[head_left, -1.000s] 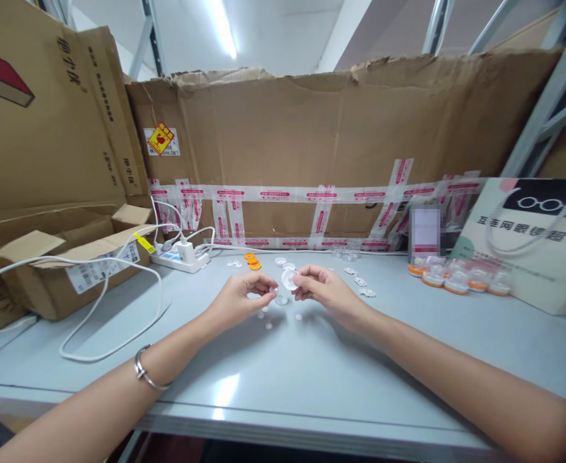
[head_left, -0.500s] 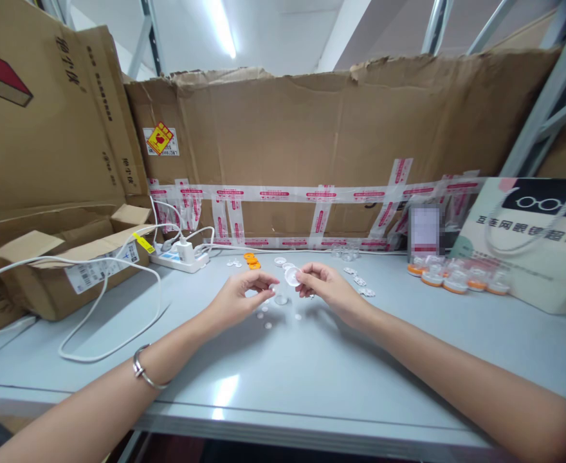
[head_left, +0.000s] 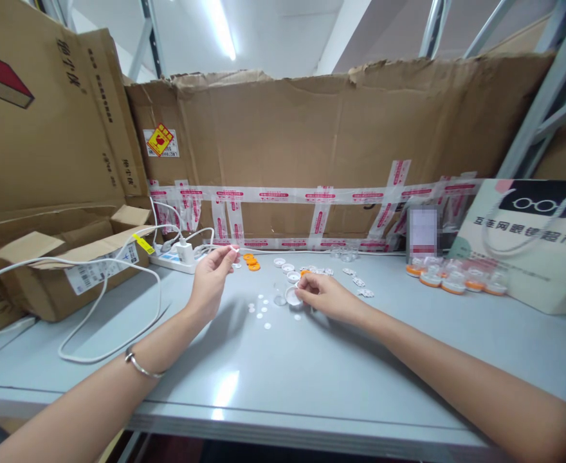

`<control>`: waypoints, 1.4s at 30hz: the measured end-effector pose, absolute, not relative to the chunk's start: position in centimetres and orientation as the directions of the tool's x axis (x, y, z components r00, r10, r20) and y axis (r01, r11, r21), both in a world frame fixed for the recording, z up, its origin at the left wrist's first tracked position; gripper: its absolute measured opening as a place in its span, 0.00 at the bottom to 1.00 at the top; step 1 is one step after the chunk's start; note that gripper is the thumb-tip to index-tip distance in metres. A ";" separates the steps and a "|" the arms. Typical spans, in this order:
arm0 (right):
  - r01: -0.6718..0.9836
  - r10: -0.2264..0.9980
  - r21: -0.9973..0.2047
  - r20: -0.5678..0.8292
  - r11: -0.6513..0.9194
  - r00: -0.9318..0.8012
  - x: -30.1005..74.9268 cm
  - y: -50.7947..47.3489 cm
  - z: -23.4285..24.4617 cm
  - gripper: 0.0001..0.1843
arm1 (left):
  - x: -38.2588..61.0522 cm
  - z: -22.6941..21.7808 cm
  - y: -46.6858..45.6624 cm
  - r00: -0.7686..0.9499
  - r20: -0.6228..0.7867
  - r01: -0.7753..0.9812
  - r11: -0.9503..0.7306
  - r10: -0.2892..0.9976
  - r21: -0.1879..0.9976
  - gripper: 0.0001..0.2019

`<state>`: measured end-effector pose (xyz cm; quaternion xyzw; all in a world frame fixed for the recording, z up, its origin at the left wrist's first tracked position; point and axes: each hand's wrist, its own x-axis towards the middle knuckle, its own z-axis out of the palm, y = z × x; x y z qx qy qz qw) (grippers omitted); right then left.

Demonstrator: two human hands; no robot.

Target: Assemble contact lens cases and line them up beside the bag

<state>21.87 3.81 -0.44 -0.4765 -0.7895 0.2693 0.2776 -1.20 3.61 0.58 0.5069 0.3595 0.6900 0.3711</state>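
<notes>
My left hand (head_left: 208,283) is raised above the table, thumb and forefinger pinched on a small white piece (head_left: 235,249) too tiny to name. Between the fingertips of my right hand (head_left: 331,296) is the edge of a shallow white round cap (head_left: 291,298), low over the table. Just left of that cap stands a clear plastic cup (head_left: 280,296), partly overlapped by it. Several small white discs (head_left: 260,310) lie scattered between my hands. Behind the cap, more white round caps (head_left: 287,267) form a short row, and orange rings (head_left: 251,262) lie to their left.
White toothed parts (head_left: 359,282) lie right of my right hand. Clear cases with orange bases (head_left: 453,283) stand before a paper bag (head_left: 529,251). At left are a power strip (head_left: 179,259), a looping white cable (head_left: 160,289) and an open carton (head_left: 65,270). Cardboard (head_left: 283,141) walls the back.
My left hand has moved left and up, away from the clear cup, with a white piece between its fingertips. My right hand has lowered the white cap toward the table beside the cup.
</notes>
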 end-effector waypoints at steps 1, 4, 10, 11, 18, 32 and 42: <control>0.611 0.903 -0.683 0.180 0.400 -0.391 21.9 3.8 -0.4 0.07 | -1.2 0.5 3.7 -0.179 0.381 -0.219 -0.414 0.907 0.884 0.14; 0.625 0.905 -0.671 0.177 0.399 -0.388 21.8 3.8 -0.4 0.07 | -1.0 0.4 3.6 -0.049 0.247 -0.378 -0.247 0.968 0.892 0.15; 0.634 0.898 -0.652 0.185 0.416 -0.398 21.8 3.7 -0.3 0.07 | -0.9 0.4 3.4 0.054 0.188 -0.417 -0.149 0.981 0.897 0.15; 0.637 0.899 -0.650 0.185 0.415 -0.397 21.8 3.7 -0.3 0.07 | -0.9 0.4 3.4 0.056 0.186 -0.414 -0.147 0.981 0.898 0.15; 0.695 0.905 -0.586 0.191 0.416 -0.381 22.2 3.8 -0.3 0.08 | -1.0 0.7 3.4 -0.077 0.255 -0.411 -0.264 0.964 0.872 0.14; 0.792 0.893 -0.416 0.250 0.448 -0.374 22.5 4.0 -0.7 0.10 | 0.0 0.5 2.1 0.185 0.356 0.130 -0.382 0.916 0.915 0.10; 0.451 0.793 -0.694 0.295 0.562 -0.533 20.8 2.4 0.1 0.07 | 0.7 -0.3 1.1 0.557 0.450 0.371 -0.694 0.698 0.617 0.08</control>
